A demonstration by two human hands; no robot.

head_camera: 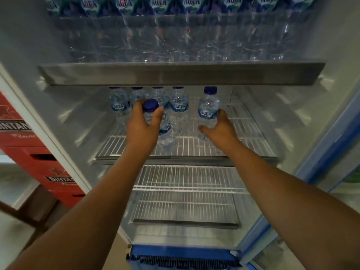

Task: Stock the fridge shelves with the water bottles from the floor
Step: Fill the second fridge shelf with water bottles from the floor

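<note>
**Wire shelf part-filled, one bottle in each hand**

Open fridge (64, 106) seen from the front, red crates (29, 145) stacked beside it on the left. Top shelf (181, 73) packed with labelled water bottles. Below it, on the middle wire shelf (253, 133), a back row of four bottles (179, 106) standing upright at the far left.

Left hand (142, 127) wrapped around the neck of a bottle (166, 131), thumb and fingers curled just under the blue cap. Long axis tilted: cap leaning toward the near side, base pointing down and far, close over the wires just in front of the back row. Contact between that base and the wires: unclear.

Right hand (220, 129) cupped around the lower body of a second bottle (208, 106), gripping from its right side. Long axis upright, base at or just above the wires, with an open gap to the row's right end.

Judged from this: calls for sliding the second bottle left to close that gap, and for tipping the tilted one upright before letting go. Right hand the nearer to the free slot.
</note>
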